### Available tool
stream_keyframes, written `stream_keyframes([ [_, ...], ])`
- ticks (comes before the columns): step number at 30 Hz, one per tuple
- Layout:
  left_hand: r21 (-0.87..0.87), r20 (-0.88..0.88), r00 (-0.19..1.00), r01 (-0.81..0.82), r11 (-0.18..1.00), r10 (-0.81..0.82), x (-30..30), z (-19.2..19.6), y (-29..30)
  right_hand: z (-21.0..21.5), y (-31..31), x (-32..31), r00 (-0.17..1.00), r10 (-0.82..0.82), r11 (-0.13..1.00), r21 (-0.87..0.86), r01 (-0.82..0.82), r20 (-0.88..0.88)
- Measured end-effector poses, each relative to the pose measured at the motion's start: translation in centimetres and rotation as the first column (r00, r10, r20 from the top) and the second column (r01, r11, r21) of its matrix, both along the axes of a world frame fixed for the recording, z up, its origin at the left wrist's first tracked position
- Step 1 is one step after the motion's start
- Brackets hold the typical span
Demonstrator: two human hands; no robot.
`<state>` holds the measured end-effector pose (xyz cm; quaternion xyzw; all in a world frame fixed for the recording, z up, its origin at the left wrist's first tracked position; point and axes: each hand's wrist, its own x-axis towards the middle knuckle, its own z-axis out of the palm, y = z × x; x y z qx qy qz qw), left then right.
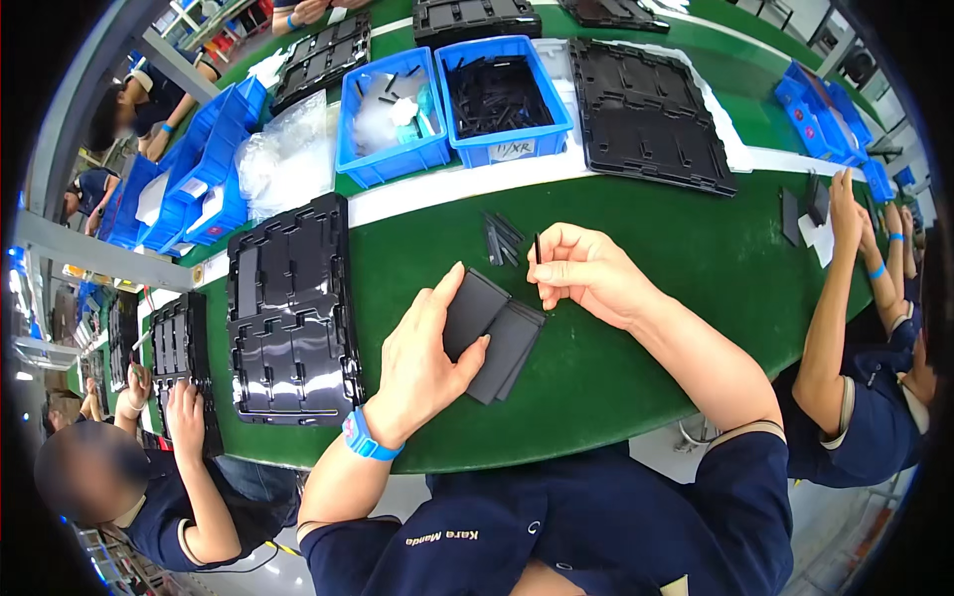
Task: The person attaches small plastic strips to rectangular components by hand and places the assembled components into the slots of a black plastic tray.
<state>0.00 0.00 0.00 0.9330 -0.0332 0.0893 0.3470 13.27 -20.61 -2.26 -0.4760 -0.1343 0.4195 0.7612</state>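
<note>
Centre of frame, green table (656, 248). Your left hand (422, 353) lies over a small fan of dark flat rectangular plates (502, 333), thumb against the near edge and fingers curled on the top plate, pinning the stack so it likely will not slide. The plates overlap like cards; their long axis runs from lower right toward upper left of the frame, the top one skewed slightly from those beneath.

Your right hand (581, 273) is closed in a pinch on a thin black strip (538, 248). The strip stands nearly upright in the picture, its long axis pointing toward the top of the frame, the upper end free above your fingertips. It sits just right of the plates' upper corner, apart from them.

Just above and left of that hand, a loose cluster of black strips (502, 236) lies on the table, mostly parallel and slanting toward upper left; probably kept there so they are within short reach.

Left of centre, a black moulded tray (288, 318) with rows of pockets lies flat beside your left hand. Upper centre, two blue bins: the blue bin of strips (502, 99) to the right, the blue bin with bags (388, 114) to the left. A second black tray (646, 114) sits at upper right.

Other people work at the left and right edges of the frame, their hands well apart from yours.
</note>
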Motion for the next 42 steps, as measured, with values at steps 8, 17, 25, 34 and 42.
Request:
stream_keyframes([
  [8,0.098,0.085,0.995,0.041,0.994,-0.05,0.0,0.2,-0.2,0.4,0.4,-0.7,0.984,-0.055,0.998,-0.029,0.06,0.172],
  [17,0.214,0.181,0.981,0.035,0.976,-0.075,0.2,0.0,-0.2,0.9,1.3,-1.7,0.972,-0.091,0.99,-0.086,0.112,0.216],
  [25,0.241,0.214,0.97,0.06,0.969,-0.113,0.3,-0.4,-0.2,1.6,1.9,-2.7,0.949,-0.038,0.964,-0.238,0.117,0.313],
  [34,0.219,0.218,0.966,0.089,0.972,-0.138,0.2,-0.5,-0.4,2.0,1.6,-2.8,0.952,-0.005,0.966,-0.244,0.084,0.307],
  [42,0.042,0.208,0.971,0.109,0.993,-0.115,0.5,0.1,-0.1,1.5,1.5,-2.1,0.933,0.001,0.989,-0.138,0.052,0.361],
])
